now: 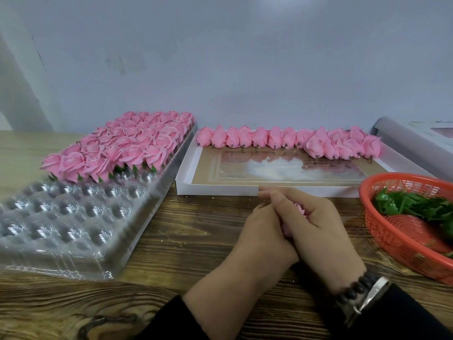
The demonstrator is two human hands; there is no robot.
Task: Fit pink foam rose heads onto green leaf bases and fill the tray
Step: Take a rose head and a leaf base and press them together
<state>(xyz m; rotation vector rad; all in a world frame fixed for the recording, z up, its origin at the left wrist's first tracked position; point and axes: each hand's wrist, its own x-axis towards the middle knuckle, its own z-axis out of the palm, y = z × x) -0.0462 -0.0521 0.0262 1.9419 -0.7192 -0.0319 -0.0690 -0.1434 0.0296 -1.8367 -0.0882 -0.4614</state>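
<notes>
Both hands' grip curled together round a pink rose head point(299, 209), left hand point(259, 231), right hand point(316, 224), half-filled tray point(81, 241)

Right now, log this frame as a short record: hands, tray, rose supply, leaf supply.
hands: left hand and right hand clasped together over the wooden table, pink rose head just visible between them
tray: clear plastic tray, far part filled with finished roses, near cups empty
rose supply: loose rose heads along the far edge of the white box
leaf supply: green leaf bases in the red basket
</notes>
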